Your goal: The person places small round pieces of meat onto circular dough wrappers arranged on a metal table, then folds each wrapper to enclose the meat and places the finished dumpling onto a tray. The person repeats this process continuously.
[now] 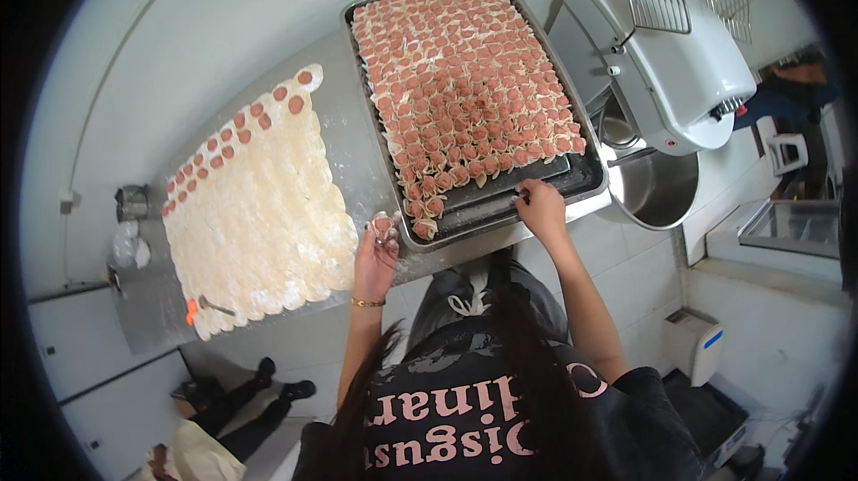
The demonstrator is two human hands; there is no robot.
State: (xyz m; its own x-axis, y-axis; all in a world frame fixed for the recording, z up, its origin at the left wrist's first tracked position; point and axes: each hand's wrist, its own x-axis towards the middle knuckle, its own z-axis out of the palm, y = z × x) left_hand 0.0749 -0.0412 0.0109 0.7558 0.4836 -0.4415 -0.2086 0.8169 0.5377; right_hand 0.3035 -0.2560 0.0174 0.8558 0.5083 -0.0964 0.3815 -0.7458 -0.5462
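Holding one pink-topped dumpling (383, 224) in the left hand (379, 253), with fingers curled close about its sides, just off the near left corner of a large metal tray (599, 179). Bending the right hand (541, 206) over the tray's near side, with thumb and fingertips drawn nearly together — too small here to tell whether pinching anything. Best handled, as a judgement, with a light grip on the soft wrapper, firm enough to hold the folds without squeezing the filling upward; likely best set upright, snug beside the next piece but not pressed into it, and with the wrist lifted clear of the filled rows. Beyond the fingers, close rows of similar dumplings (465, 70) across most of the tray, with a dark bare strip along the near side. To the left, on a steel table (335, 123), a broad sheet of overlapping dough rounds (259, 222), floury and pale, with small pink filling portions (241, 136) along the far left edge — and a small tool (216, 306) at the near corner. Off right, a white mixer (670, 61) and a steel bowl (657, 190); at lower left, another person's dark-clad legs (255, 400).
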